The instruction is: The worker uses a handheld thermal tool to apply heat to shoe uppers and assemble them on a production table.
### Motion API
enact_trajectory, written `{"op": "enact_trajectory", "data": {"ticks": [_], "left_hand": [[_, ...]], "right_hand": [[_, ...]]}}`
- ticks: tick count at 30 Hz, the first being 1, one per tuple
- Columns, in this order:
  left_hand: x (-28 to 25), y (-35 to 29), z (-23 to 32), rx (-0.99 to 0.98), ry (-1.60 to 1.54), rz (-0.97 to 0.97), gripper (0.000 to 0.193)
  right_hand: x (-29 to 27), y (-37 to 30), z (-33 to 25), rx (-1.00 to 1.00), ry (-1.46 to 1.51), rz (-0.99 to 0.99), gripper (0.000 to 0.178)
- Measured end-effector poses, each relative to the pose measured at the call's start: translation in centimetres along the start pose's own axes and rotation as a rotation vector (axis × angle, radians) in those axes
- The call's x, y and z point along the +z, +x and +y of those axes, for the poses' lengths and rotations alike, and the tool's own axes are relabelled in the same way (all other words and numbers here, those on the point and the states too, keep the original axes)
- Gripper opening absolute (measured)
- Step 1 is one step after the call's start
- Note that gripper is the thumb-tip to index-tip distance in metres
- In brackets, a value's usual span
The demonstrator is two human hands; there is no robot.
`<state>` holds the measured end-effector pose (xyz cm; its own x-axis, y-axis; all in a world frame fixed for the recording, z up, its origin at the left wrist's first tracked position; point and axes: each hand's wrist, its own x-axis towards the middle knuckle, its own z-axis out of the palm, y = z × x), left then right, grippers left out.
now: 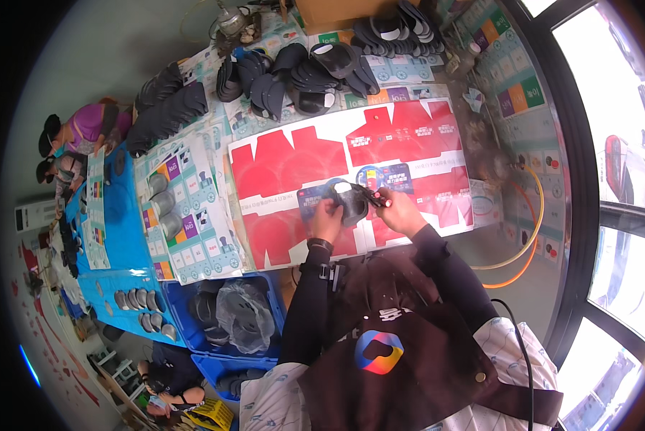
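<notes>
My left hand (326, 223) is closed on the near left edge of a dark, rounded, cup-shaped piece (354, 207) with a pale patch on its top. The fingers of my right hand (403, 213) are wrapped round a slim black and red hand tool (378, 201), whose far end reaches the right edge of the cup-shaped piece. Its exact kind is too small to make out. Both hands are above a red and white printed sheet (286, 161) on the table, with dark blue printed areas around the piece.
Dark cup-shaped pieces (267, 93) lie in nested stacks at the back, with more stacks (170, 108) at the left. Grey cups (166, 203) rest on a printed sheet. A blue bin (175, 316) holds dark pieces and a clear bag (245, 316). A yellow hose (540, 208) hangs at right. Other people are at far left.
</notes>
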<state>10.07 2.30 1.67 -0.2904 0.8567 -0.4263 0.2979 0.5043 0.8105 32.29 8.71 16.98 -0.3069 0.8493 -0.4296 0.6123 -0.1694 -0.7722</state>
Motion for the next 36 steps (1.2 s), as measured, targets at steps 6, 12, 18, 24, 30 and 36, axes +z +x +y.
{"op": "enact_trajectory", "data": {"ticks": [6,12,18,24,30,36], "left_hand": [[-0.1,-0.8,2.3,0.023,-0.077,-0.043,0.041],[-0.6,-1.8,5.0,-0.054,-0.098,-0.095,0.043],[-0.6,-1.6,4.1,0.033,0.008,-0.056,0.044],[0.1,-1.5,6.0,-0.031,-0.004,-0.128,0.045],[-0.4,0.6,-1.4,-0.076,-0.147,-0.046,0.037],[0.0,1.3,-2.7,-0.001,-0.068,-0.017,0.033]], "right_hand": [[0.3,-1.4,2.0,0.007,-0.059,-0.023,0.026],[-0.6,-1.8,0.9,0.023,-0.06,0.077,0.023],[0.2,-2.9,1.6,-0.031,-0.083,0.049,0.02],[-0.1,-2.4,2.5,0.032,-0.064,0.144,0.022],[0.3,-3.2,0.8,0.022,-0.048,-0.036,0.027],[-0.1,-2.6,0.7,-0.035,-0.057,-0.057,0.029]]}}
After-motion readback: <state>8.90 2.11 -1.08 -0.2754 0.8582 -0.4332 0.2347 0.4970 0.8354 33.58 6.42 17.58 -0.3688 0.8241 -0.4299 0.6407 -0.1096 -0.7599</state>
